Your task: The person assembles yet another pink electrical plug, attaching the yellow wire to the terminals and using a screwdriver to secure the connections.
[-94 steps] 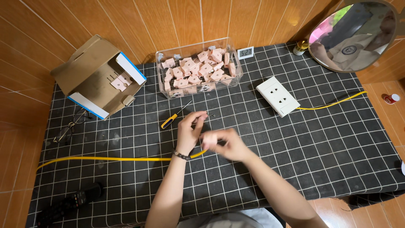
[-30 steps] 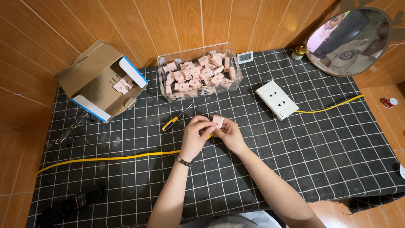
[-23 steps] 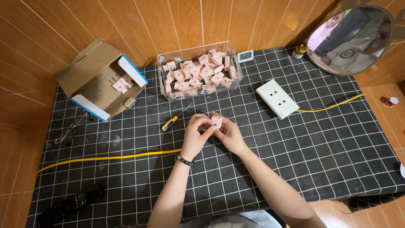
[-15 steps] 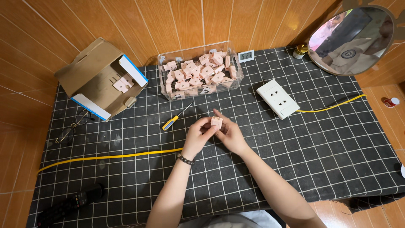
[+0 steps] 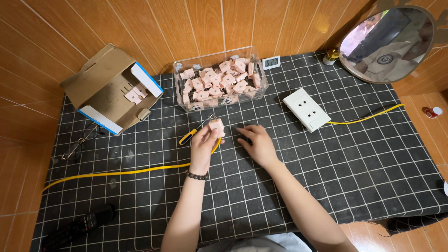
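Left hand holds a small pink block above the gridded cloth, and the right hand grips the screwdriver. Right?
Not quite. In the head view the right hand is empty, resting on the cloth. The screwdriver lies behind the left hand, which holds the pink block.

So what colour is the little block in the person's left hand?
Pale pink, the little block held up in the left hand; the head camera shows it clearly.
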